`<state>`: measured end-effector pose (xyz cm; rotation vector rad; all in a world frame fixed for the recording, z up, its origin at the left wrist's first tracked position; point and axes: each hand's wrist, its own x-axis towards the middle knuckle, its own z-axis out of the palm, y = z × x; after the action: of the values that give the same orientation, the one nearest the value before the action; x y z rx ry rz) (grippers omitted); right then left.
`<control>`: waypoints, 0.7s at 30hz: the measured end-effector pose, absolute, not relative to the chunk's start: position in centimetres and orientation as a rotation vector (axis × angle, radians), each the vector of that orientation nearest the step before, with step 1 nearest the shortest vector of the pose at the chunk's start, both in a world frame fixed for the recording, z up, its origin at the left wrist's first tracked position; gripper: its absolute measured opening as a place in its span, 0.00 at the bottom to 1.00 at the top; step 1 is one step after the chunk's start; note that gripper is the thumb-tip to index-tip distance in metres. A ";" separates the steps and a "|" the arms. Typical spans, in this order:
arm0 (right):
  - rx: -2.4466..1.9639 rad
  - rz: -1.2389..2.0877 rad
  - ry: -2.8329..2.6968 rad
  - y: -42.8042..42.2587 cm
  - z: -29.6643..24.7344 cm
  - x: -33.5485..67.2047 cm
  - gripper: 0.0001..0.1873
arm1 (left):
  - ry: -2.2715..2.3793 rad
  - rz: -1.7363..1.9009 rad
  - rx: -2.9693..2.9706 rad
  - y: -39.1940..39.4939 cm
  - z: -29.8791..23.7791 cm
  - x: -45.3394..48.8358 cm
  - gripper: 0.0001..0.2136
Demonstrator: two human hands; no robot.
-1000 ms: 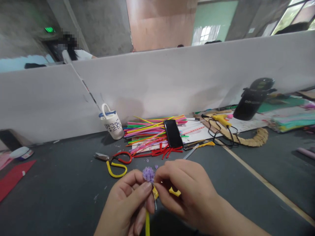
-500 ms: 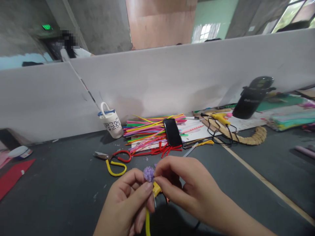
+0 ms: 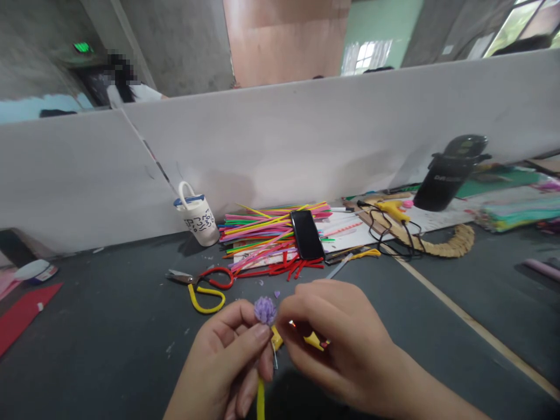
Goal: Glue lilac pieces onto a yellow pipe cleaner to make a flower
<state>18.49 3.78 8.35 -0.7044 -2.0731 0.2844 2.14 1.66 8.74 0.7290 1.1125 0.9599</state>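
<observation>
My left hand pinches a small purple fuzzy flower head on a yellow pipe-cleaner stem that runs down past my fingers. My right hand is closed right beside the flower, its fingers holding a yellow pipe-cleaner end just below the purple head. Both hands hover low over the dark grey table near its front edge.
Scissors with red and yellow handles lie behind my hands. Further back sit a pile of coloured pipe cleaners with a black phone on it, a white mug, a yellow glue gun and a black jug. A white partition closes the back.
My right hand has turned slightly, bringing the yellow pipe-cleaner end back into sight to the right of the flower. My left hand stays still.
</observation>
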 end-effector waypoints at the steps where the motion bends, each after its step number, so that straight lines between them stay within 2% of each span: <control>1: -0.692 0.222 -2.095 3.8 8.2 18.5 0.03 | 1.110 0.961 0.728 1.7 8.7 2.1 0.16; 5: -0.695 0.132 -2.122 4.0 7.9 18.3 0.05 | 1.107 0.968 0.706 1.7 8.8 2.1 0.16; 21: -0.752 0.189 -2.074 3.9 7.9 18.0 0.03 | 1.108 0.979 0.696 1.6 8.5 2.1 0.17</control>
<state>17.99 3.91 7.93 -0.7518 -2.0745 0.1887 2.14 1.64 8.55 0.6961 1.1083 0.9786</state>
